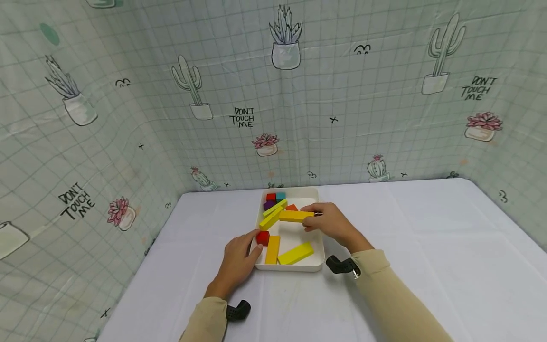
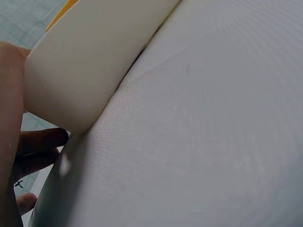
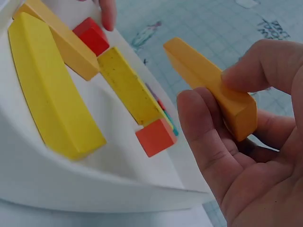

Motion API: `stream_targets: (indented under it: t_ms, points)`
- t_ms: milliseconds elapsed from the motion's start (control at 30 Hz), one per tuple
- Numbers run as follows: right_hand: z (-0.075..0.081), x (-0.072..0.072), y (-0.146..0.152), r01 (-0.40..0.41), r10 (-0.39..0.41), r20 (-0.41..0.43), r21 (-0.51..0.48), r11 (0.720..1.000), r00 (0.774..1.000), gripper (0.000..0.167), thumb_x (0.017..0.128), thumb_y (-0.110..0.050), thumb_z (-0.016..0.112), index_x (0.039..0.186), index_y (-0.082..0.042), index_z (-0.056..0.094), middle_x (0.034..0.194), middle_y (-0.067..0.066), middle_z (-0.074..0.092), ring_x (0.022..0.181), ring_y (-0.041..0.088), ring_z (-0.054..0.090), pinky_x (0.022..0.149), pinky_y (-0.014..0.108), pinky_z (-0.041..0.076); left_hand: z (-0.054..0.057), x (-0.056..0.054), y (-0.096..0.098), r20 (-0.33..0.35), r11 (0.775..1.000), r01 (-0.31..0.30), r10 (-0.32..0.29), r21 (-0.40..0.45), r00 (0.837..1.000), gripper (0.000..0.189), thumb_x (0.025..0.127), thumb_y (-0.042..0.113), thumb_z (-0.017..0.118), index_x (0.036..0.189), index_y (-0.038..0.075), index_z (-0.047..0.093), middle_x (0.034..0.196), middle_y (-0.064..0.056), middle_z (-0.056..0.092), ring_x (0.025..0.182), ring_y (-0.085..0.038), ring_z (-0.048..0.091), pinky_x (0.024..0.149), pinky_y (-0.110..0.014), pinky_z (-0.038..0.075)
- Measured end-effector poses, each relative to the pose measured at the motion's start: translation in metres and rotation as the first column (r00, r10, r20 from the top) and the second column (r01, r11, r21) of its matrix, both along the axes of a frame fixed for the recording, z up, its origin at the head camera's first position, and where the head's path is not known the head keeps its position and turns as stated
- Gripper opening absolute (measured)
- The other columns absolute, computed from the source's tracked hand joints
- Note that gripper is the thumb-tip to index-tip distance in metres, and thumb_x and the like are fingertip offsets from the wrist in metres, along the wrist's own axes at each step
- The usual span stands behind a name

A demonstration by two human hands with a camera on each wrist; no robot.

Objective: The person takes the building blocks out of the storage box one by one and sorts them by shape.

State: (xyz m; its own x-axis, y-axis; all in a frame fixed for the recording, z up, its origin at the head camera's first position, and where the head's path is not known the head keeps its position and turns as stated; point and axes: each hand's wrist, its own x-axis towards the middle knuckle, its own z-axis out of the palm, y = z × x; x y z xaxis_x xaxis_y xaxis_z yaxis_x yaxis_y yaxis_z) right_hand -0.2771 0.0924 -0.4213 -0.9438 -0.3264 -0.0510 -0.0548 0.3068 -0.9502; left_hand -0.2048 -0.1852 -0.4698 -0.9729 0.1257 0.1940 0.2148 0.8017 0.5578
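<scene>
My right hand [image 1: 335,223] pinches one end of an orange-yellow rectangular block [image 1: 295,216] between thumb and fingers, holding it above the white tray [image 1: 295,232]. In the right wrist view the same block [image 3: 208,80] is raised over the tray's wall. At the tray's left side, my left hand [image 1: 237,259] grips the wall, thumb over the rim beside a red cube [image 1: 263,238]. Its other fingers show against the tray's outer side in the left wrist view. Inside at the front lie an orange block [image 1: 272,250] and a yellow block [image 1: 296,253].
Along the tray's left wall lie two yellow blocks, the nearer one [image 1: 271,218] slanting. Behind them are purple [image 1: 269,205], red [image 1: 271,196] and teal [image 1: 280,195] pieces, with an orange-red block [image 3: 156,137] nearby. A white cloth [image 1: 427,228] covers the table; a patterned curtain [image 1: 333,142] hangs behind.
</scene>
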Motion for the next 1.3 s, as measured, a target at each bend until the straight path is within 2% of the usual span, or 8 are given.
stream_targets:
  t_ms: [167,333,633,933,1167,1300]
  points:
    - [0.000,0.007,0.010,0.050,-0.054,-0.029,-0.126,0.991,0.998,0.042,0.089,-0.011,0.067,0.129,0.001,0.063,0.117,0.019,0.065,0.086,0.027,0.070,0.087,0.038,0.057,0.001,0.001,0.001,0.002,1.000,-0.006,0.006,-0.003,1.000,0.053,0.098,0.033,0.061,0.147,0.016,0.052,0.143,-0.006,0.056,0.130,-0.031,0.049,0.115,-0.059,0.024]
    - [0.005,0.010,0.021,0.064,-0.075,-0.067,-0.155,0.986,0.995,0.041,0.092,-0.011,0.064,0.130,0.002,0.062,0.114,0.022,0.064,0.088,0.028,0.070,0.087,0.035,0.057,0.000,0.000,0.003,0.000,1.000,-0.001,0.001,-0.010,1.000,0.054,0.097,0.034,0.061,0.147,0.017,0.051,0.142,-0.006,0.056,0.130,-0.031,0.049,0.115,-0.059,0.024]
    - [0.012,0.012,0.046,0.096,-0.119,-0.083,-0.233,0.968,0.989,0.039,0.097,-0.012,0.062,0.132,0.003,0.058,0.117,0.024,0.062,0.091,0.029,0.070,0.085,0.039,0.058,-0.004,0.004,0.002,0.009,1.000,-0.003,0.003,-0.022,1.000,0.055,0.096,0.033,0.062,0.148,0.018,0.051,0.141,-0.007,0.057,0.130,-0.031,0.049,0.115,-0.060,0.024]
    - [0.017,0.008,0.070,0.161,-0.182,-0.032,-0.334,0.929,0.983,0.041,0.096,-0.006,0.061,0.136,0.004,0.054,0.125,0.027,0.055,0.095,0.028,0.069,0.086,0.038,0.057,0.000,0.001,-0.001,-0.005,1.000,0.001,-0.001,-0.026,1.000,0.055,0.097,0.034,0.062,0.148,0.018,0.051,0.142,-0.007,0.057,0.131,-0.032,0.048,0.115,-0.059,0.024]
    - [0.011,0.005,0.089,0.208,-0.229,-0.022,-0.338,0.918,0.973,0.044,0.097,-0.007,0.062,0.138,0.007,0.051,0.121,0.023,0.055,0.090,0.019,0.070,0.085,0.036,0.058,0.001,0.002,-0.001,-0.003,1.000,-0.001,0.001,-0.021,1.000,0.054,0.097,0.035,0.061,0.148,0.017,0.051,0.143,-0.008,0.056,0.131,-0.033,0.047,0.115,-0.060,0.024]
    - [0.006,0.006,0.101,0.238,-0.253,0.001,-0.341,0.909,0.967,0.045,0.098,-0.007,0.062,0.139,0.008,0.048,0.119,0.020,0.055,0.090,0.018,0.070,0.085,0.035,0.057,0.001,0.002,-0.001,-0.008,1.000,0.012,-0.012,-0.025,1.000,0.054,0.099,0.035,0.060,0.148,0.016,0.051,0.143,-0.009,0.056,0.132,-0.033,0.047,0.115,-0.060,0.024]
